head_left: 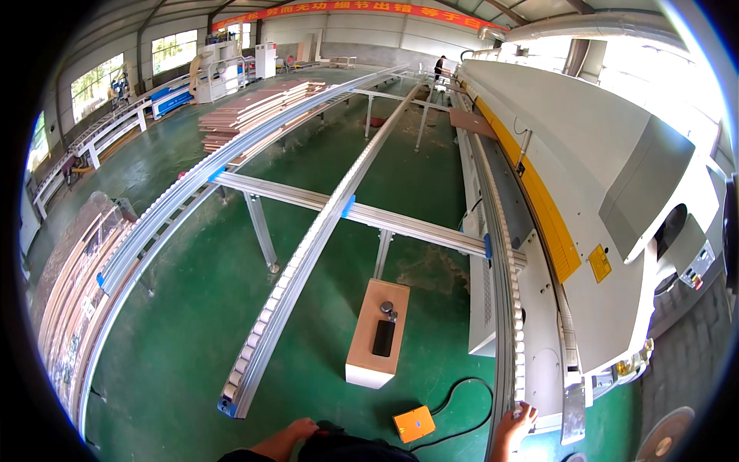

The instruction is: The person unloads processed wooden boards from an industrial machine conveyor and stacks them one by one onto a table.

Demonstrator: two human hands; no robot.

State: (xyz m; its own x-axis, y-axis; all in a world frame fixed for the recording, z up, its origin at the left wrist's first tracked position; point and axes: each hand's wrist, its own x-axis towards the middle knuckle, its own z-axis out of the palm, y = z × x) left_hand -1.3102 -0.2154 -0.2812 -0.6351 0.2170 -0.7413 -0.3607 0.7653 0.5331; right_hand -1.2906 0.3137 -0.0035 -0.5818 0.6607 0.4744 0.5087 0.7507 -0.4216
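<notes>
My right hand (pixel 517 423) is at the near end of the right-hand roller rail (pixel 502 323), its fingers curled over the rail's edge beside the white rollers. My left hand (pixel 303 428) is low in front of my body against dark clothing, away from the rails; its fingers are mostly hidden. On the floor between my hands lies an orange box-shaped foot pedal (pixel 414 424) with a black cable (pixel 483 383). Beyond it stands a wooden box (pixel 368 327), its top carrying a dark phone-like slab (pixel 382 338) and a small round dark object (pixel 386 306).
A long white machine with a yellow strip (pixel 539 212) runs along the right. The middle roller rail (pixel 300 254) and left rail (pixel 192 181) join a crossbar (pixel 416 225). Stacked boards (pixel 250 112) lie left. A brown panel (pixel 471 123) and a person (pixel 439 68) are farther off.
</notes>
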